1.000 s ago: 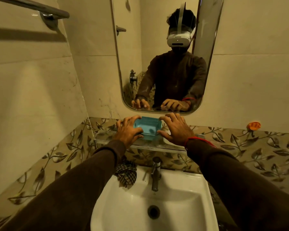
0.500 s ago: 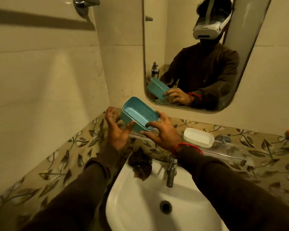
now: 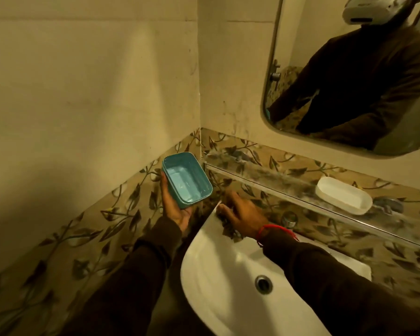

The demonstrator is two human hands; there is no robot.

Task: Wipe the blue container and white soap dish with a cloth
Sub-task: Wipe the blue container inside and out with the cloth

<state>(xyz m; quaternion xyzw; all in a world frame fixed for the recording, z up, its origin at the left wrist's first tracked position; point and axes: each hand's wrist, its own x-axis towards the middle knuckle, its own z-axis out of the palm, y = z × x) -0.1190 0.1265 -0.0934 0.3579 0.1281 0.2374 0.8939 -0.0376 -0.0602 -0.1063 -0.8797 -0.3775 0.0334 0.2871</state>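
Observation:
The blue container (image 3: 186, 181), a small open rectangular tub, is tilted in the air by the wall corner. My left hand (image 3: 177, 210) holds it from below, thumb along its left side. My right hand (image 3: 241, 214), a red thread at its wrist, reaches down to the sink's back left corner. Its blurred, spread fingers lie on the dark checked cloth (image 3: 229, 231), which is mostly hidden under the hand. The white soap dish (image 3: 343, 195) stands on the glass shelf (image 3: 272, 181) to the right, apart from both hands.
A white sink (image 3: 204, 253) with its drain (image 3: 263, 283) lies below my arms. The tap (image 3: 289, 219) stands at its back, just right of my right wrist. A mirror (image 3: 349, 98) hangs above the shelf. Tiled walls meet in a corner at left.
The blue container came off the shelf and now sits in my left hand alone. My right hand let it go and dropped to the cloth on the sink. The view turned left and down.

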